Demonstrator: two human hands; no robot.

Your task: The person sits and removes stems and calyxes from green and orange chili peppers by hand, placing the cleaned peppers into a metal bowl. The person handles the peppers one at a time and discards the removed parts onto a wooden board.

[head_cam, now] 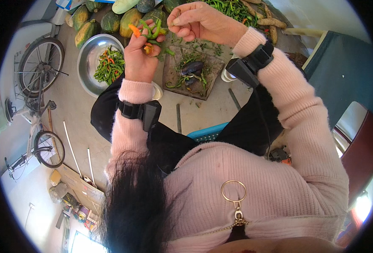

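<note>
My left hand (142,60) holds several green and orange chili peppers (155,30) across its palm and fingers. To the right of it, my right hand (202,23) is raised, thumb and fingertips pinched together on a tiny greenish bit (173,24), too small to name. A stainless steel basin (86,68) with a heap of green and red chilies (109,66) stands left of my left hand. Below and between the hands, a square board (170,71) on the floor carries a dark purple eggplant (192,67), plant trimmings and withered peppers (202,80).
Pumpkins (110,22) lie at the far side, beside a pile of green chilies (234,11) and long tan roots (272,22). A bicycle (41,76) stands at the left. A dark blue-green panel (341,66) and a dark red chair (360,142) are at the right.
</note>
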